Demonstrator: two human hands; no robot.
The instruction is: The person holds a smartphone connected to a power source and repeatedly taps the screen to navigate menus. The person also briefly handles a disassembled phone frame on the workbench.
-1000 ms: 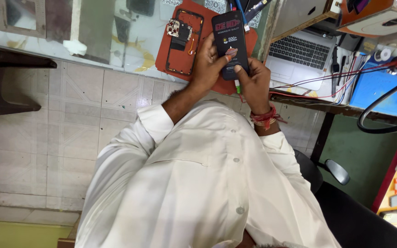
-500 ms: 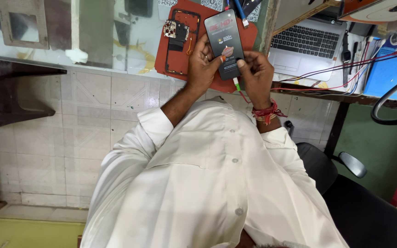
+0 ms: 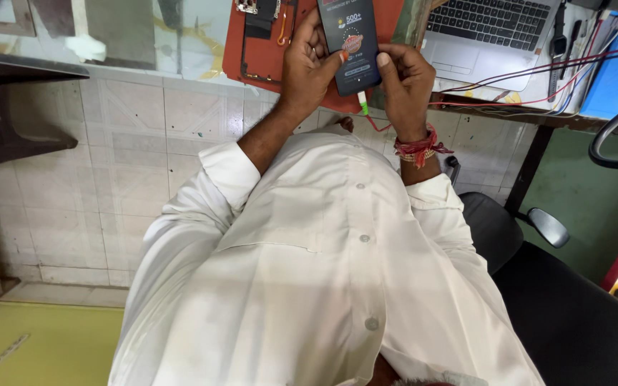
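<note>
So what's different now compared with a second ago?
The view tipped down, so the phone and both hands sit higher in the picture. Left hand and right hand still grip the phone, the cable still plugged in over the red mat.

A glossy glass-faced phone (image 3: 350,43) lies over a matt red mat (image 3: 266,53), near a smooth white cloth shirt (image 3: 323,279).

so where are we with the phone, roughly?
Done: the phone is lit and a cable is plugged into its bottom. In hand: left hand and right hand both hold it, thumbs on the screen. Left: an opened phone body lies apart on the red mat, not reassembled.
</note>
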